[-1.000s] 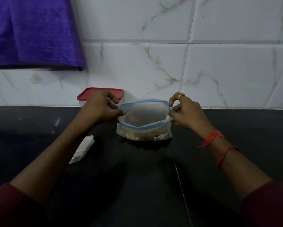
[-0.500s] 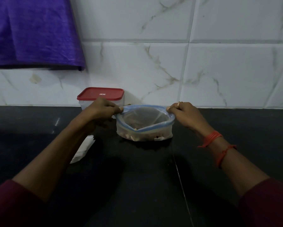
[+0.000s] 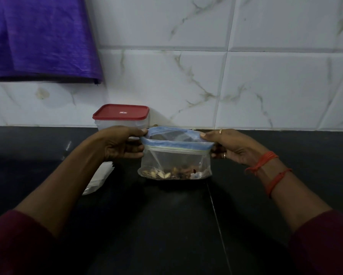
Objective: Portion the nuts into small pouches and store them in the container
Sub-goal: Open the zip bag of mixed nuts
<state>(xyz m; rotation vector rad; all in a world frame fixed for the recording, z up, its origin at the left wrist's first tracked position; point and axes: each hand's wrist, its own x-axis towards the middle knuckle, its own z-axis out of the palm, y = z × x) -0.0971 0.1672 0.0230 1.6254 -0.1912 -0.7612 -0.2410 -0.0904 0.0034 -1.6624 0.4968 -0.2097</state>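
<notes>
Two hands pinch the blue-zip rim of the clear plastic bag [image 3: 176, 155]: left hand [image 3: 119, 142] at its left end, right hand [image 3: 230, 145] at its right. Brown mixed nuts [image 3: 166, 172] lie at the bottom, below the grip. Bag stands near the back edge of the black countertop [image 3: 166, 225], taller than 0.5 s ago; broad surface in front.

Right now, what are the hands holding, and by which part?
The zip bag, by its blue rim: the left hand pinches the left end, the right hand the right end.
</notes>
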